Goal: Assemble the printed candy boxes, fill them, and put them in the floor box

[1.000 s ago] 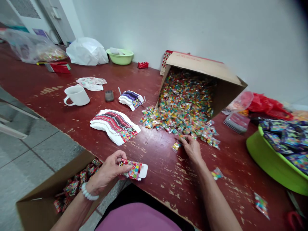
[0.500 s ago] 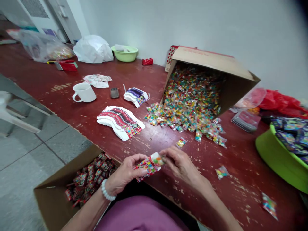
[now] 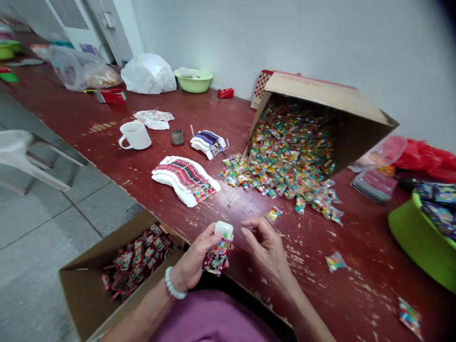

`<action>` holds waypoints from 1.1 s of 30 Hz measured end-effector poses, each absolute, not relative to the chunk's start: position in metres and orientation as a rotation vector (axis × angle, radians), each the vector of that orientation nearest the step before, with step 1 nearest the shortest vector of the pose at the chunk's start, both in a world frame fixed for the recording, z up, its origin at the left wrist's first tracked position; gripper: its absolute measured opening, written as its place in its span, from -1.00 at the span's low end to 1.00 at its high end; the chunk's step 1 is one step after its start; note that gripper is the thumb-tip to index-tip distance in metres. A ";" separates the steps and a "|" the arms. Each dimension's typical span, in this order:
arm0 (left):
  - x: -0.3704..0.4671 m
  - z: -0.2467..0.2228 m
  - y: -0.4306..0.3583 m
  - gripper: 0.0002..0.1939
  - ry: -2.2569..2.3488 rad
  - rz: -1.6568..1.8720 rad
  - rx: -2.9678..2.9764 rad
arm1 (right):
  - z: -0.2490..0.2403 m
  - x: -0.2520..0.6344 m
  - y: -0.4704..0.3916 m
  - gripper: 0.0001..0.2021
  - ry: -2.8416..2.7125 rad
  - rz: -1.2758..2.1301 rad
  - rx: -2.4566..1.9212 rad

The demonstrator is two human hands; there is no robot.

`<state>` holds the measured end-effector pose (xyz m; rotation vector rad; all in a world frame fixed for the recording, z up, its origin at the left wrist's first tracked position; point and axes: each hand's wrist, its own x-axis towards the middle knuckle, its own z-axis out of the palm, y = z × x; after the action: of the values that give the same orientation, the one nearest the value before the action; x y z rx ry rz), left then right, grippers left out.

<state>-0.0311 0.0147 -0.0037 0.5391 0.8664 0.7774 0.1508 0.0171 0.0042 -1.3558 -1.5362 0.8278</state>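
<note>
My left hand (image 3: 199, 256), with a pale bead bracelet at the wrist, grips a small red printed box (image 3: 217, 254) whose white flap stands open at the top. Just right of the box, my right hand (image 3: 265, 244) is apart from it, thumb and fingers spread with nothing between them. Beyond it lies a candy packet (image 3: 273, 214). A stack of flat red and white boxes (image 3: 187, 180) rests on the red table (image 3: 142, 171). Clear candy packets (image 3: 285, 161) spill from a tipped cardboard box (image 3: 313, 90).
An open carton (image 3: 78, 289) of filled red boxes stands below the table edge at left. A white mug (image 3: 137, 136), a purple stack (image 3: 208, 143) and a pale green bowl (image 3: 194, 83) are farther back. A green basin (image 3: 416, 237) is at right.
My right hand has let go of the candy packet at the box's mouth and drawn back a little. The box in my left hand has turned more upright. The view has shifted slightly left.
</note>
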 end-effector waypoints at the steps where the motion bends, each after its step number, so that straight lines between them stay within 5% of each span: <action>1: -0.031 -0.003 0.015 -0.63 0.876 0.791 0.468 | 0.000 0.148 0.015 -0.90 -1.506 0.894 -1.337; 11: -0.027 -0.003 0.011 -0.83 0.875 0.972 0.353 | -0.014 0.113 0.003 -0.85 -1.120 1.442 -1.052; 20: -0.028 -0.002 0.011 -0.79 0.796 1.063 0.507 | 0.000 0.129 0.010 -0.84 -1.842 1.021 -1.126; 26: -0.030 -0.003 0.016 -0.74 0.859 1.025 0.391 | -0.010 0.120 0.007 -0.67 -1.475 0.984 -1.211; 33: -0.027 0.000 0.012 -0.73 0.950 1.080 0.478 | -0.014 0.124 0.009 -0.92 -1.533 0.957 -1.096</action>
<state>-0.0273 0.0119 -0.0004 0.4783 0.9497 1.0799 0.1236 0.0093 -0.0144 -1.0963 -1.5329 0.9571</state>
